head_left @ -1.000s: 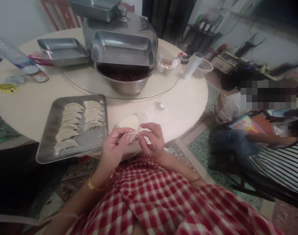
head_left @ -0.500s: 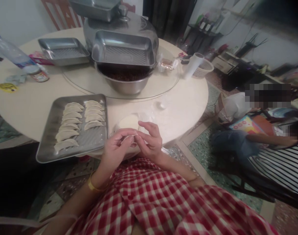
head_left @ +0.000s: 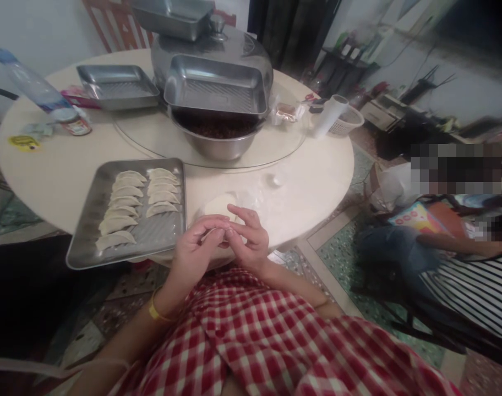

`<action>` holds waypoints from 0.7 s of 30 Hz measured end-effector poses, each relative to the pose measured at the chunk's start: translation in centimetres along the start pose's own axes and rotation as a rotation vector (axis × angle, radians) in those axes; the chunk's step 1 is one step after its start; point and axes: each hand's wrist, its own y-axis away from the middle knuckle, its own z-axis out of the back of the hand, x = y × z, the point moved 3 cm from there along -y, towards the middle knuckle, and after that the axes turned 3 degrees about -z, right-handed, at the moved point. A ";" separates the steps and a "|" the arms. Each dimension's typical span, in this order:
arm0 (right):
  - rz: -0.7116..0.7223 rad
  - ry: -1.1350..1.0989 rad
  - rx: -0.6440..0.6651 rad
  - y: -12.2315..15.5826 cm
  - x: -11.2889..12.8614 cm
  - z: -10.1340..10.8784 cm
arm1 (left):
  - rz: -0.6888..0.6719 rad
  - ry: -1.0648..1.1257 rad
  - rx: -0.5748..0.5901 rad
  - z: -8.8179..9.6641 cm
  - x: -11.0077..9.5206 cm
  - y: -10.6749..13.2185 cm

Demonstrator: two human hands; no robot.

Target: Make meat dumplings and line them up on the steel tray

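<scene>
My left hand [head_left: 196, 246] and my right hand [head_left: 251, 237] meet at the table's front edge, both closed on a pale dumpling [head_left: 209, 235] that my fingers largely cover. Thumbs and fingertips pinch its edge. Just beyond them lies a stack of round dough wrappers [head_left: 220, 204] on the floured table. To the left, a metal tray [head_left: 83, 234] carries folded dumplings [head_left: 126, 191] in two columns. A steel bowl [head_left: 222, 147] of dark filling [head_left: 218, 130] stands behind, partly covered by an empty-looking metal tray [head_left: 218, 85].
A small dough piece [head_left: 273, 180] lies right of the wrappers. Farther back are a large lidded pan [head_left: 251, 49], another tray [head_left: 119, 88], a jar [head_left: 72, 121], a plastic bottle [head_left: 32, 82] and a basket [head_left: 348, 122]. Two people sit at the right, one in a striped shirt [head_left: 469, 286].
The table and trays appear shifted slightly right as my view turns. My fingers have moved a little along the dumpling's edge, still pinching it.
</scene>
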 end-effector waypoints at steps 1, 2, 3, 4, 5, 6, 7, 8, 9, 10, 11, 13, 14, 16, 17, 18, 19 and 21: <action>-0.007 0.010 -0.012 0.0 0.0 -0.1 | 0.010 -0.002 -0.004 0.0 0.0 0.0; -0.016 0.023 -0.018 0.0 0.0 -0.1 | 0.031 0.000 -0.008 0.0 0.0 0.1; -0.023 0.034 -0.018 0.0 0.0 -0.1 | 0.057 0.006 -0.014 0.0 0.0 0.1; -0.033 0.041 -0.014 0.0 0.0 -0.1 | 0.084 0.014 -0.020 0.0 0.0 0.2; -0.043 0.040 -0.008 0.1 -0.1 -0.1 | 0.111 0.022 -0.021 0.0 0.0 0.3; -0.052 0.030 0.003 0.1 -0.1 -0.2 | 0.131 0.029 -0.015 0.0 -0.1 0.4; -0.062 0.011 0.018 0.1 -0.2 -0.2 | 0.142 0.034 -0.006 0.1 -0.1 0.5; -0.076 -0.016 0.034 0.1 -0.3 -0.2 | 0.145 0.039 0.007 0.1 -0.2 0.5; -0.096 -0.047 0.049 0.1 -0.4 -0.3 | 0.147 0.045 0.021 0.2 -0.2 0.6; -0.122 -0.079 0.062 0.2 -0.5 -0.3 | 0.154 0.053 0.035 0.2 -0.1 0.6; -0.151 -0.109 0.071 0.2 -0.6 -0.4 | 0.164 0.063 0.042 0.2 0.0 0.6; -0.211 -0.163 0.084 0.3 -0.7 -0.6 | 0.187 0.086 0.048 0.2 0.3 0.6; -0.236 -0.191 0.092 0.3 -0.7 -0.7 | 0.197 0.100 0.047 0.1 0.4 0.5; -0.277 -0.246 0.109 0.5 -0.8 -1.0 | 0.210 0.133 0.031 0.0 0.5 0.4; -0.299 -0.268 0.118 0.6 -0.8 -1.1 | 0.216 0.151 0.020 -0.1 0.4 0.3; -0.324 -0.283 0.127 0.7 -0.9 -1.1 | 0.226 0.169 0.008 -0.2 0.3 0.2; -0.349 -0.288 0.135 0.8 -1.0 -1.2 | 0.242 0.193 -0.006 -0.3 0.1 0.1; -0.386 -0.250 0.158 1.0 -1.2 -1.1 | 0.301 0.264 -0.028 -0.5 -0.2 0.1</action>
